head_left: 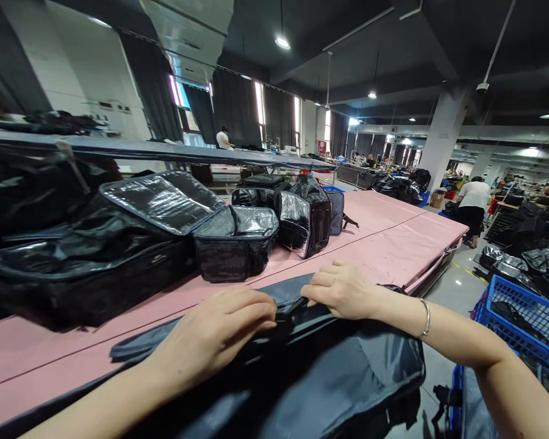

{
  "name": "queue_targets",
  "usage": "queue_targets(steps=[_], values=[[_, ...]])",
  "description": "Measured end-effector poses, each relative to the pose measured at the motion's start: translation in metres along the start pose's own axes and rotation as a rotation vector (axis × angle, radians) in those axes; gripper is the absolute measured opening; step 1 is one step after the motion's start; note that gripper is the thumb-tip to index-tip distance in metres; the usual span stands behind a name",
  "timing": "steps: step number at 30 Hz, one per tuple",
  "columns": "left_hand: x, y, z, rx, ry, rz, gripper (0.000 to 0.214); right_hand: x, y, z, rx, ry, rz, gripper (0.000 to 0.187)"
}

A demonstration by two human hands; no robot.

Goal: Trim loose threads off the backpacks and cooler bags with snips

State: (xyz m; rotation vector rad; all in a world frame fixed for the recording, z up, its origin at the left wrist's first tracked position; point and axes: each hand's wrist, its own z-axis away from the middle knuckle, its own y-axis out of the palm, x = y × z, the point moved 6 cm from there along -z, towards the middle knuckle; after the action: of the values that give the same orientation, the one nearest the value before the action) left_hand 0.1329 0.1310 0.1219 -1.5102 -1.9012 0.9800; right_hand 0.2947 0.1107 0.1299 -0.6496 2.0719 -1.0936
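A dark grey and black fabric bag lies in front of me at the near edge of a pink table. My left hand presses down on the bag's top edge with its fingers curled together over the fabric. My right hand, with a thin bracelet on its wrist, pinches the same edge a little to the right. Both hands grip the bag's rim close to each other.
Several open black bags with shiny silver lining stand on the table behind the hands. A blue plastic crate sits on the floor at right. A person in a white top stands beyond the table's far end.
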Motion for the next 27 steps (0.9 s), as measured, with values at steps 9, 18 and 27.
queue_targets(steps=[9,18,27], values=[[0.004,-0.013,0.007,0.053,-0.074,-0.037,0.014,0.041,-0.032,0.050,-0.051,0.520,-0.491,0.027],[-0.020,-0.008,0.022,-0.015,0.361,-0.285,0.040,0.043,-0.015,0.051,-0.006,0.908,-0.553,0.023],[-0.018,0.003,0.033,0.011,0.421,-0.377,0.042,0.065,0.013,0.031,0.078,0.800,-0.390,0.019]])
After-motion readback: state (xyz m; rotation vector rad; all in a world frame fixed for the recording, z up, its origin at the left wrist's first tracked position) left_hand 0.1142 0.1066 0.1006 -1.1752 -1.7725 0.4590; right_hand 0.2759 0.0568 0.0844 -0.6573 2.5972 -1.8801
